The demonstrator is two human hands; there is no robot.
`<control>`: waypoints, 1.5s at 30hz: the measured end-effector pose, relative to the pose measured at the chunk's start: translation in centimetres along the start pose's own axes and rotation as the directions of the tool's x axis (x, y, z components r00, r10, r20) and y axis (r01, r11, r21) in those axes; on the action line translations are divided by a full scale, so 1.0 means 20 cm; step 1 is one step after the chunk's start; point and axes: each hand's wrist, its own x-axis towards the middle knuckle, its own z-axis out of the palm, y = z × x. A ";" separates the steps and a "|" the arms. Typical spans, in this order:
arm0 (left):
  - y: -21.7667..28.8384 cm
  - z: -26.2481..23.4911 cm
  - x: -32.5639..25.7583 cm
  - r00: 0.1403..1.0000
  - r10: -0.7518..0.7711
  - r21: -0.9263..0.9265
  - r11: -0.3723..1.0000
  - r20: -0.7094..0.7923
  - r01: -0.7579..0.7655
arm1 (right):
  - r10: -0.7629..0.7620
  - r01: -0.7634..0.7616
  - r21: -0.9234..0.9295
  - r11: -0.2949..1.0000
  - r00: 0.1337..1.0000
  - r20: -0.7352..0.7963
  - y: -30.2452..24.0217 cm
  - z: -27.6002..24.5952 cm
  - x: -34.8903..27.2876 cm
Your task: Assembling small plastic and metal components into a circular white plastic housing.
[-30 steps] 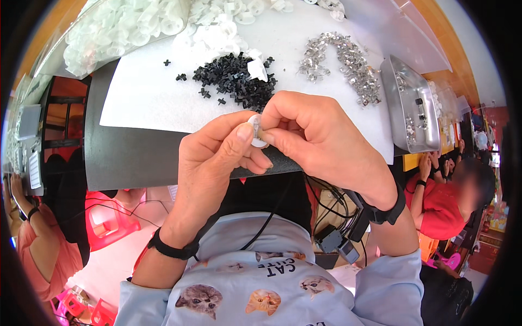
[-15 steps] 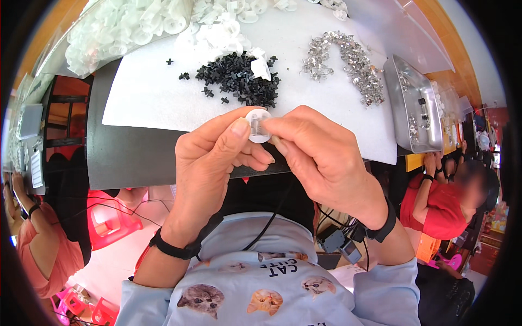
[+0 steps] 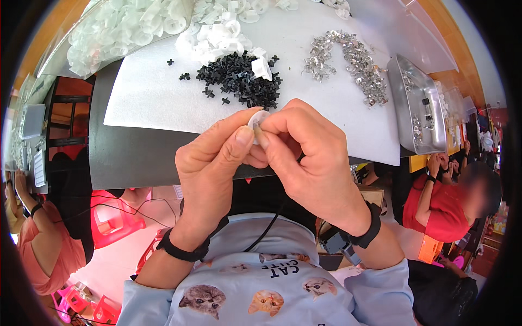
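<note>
Just past the table's near edge, a small white round plastic part (image 3: 258,118) is tilted in my fingers. My left hand (image 3: 209,163) grips it by its left edge between thumb and forefinger, the other fingers curled below. On its right face press the closed thumb and forefinger of my right hand (image 3: 315,149); anything small between those fingertips is hidden. Beyond my hands lies a heap of black cross-shaped plastic pieces (image 3: 239,79), with a white plastic part (image 3: 261,68) on top. Small shiny metal clips (image 3: 365,73) spread in a curved pile at the right.
A white foam sheet (image 3: 157,103) covers much of the dark table (image 3: 125,155). White plastic parts (image 3: 217,41) lie behind the black heap, beside a clear bin (image 3: 128,32) full of translucent ones. A metal tray (image 3: 405,117) stands at the right. People sit at both sides.
My right fingers have closed in on the round part, and the right hand has shifted slightly left. The part has turned more edge-on, hiding most of its face.
</note>
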 end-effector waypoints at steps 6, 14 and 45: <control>0.00 0.01 0.00 0.999 0.033 -0.023 0.999 -0.014 -0.034 | 0.042 -0.044 0.065 0.997 0.999 0.026 -0.01 0.00 -0.01; -0.01 0.00 -0.01 0.998 0.058 0.022 0.998 -0.019 -0.058 | 0.100 -0.107 0.129 0.986 0.993 0.061 0.00 0.00 -0.02; 0.04 -0.04 0.00 0.998 0.035 -0.244 0.969 -0.049 -0.046 | -0.017 0.251 -0.422 0.871 0.874 0.485 0.07 -0.20 0.27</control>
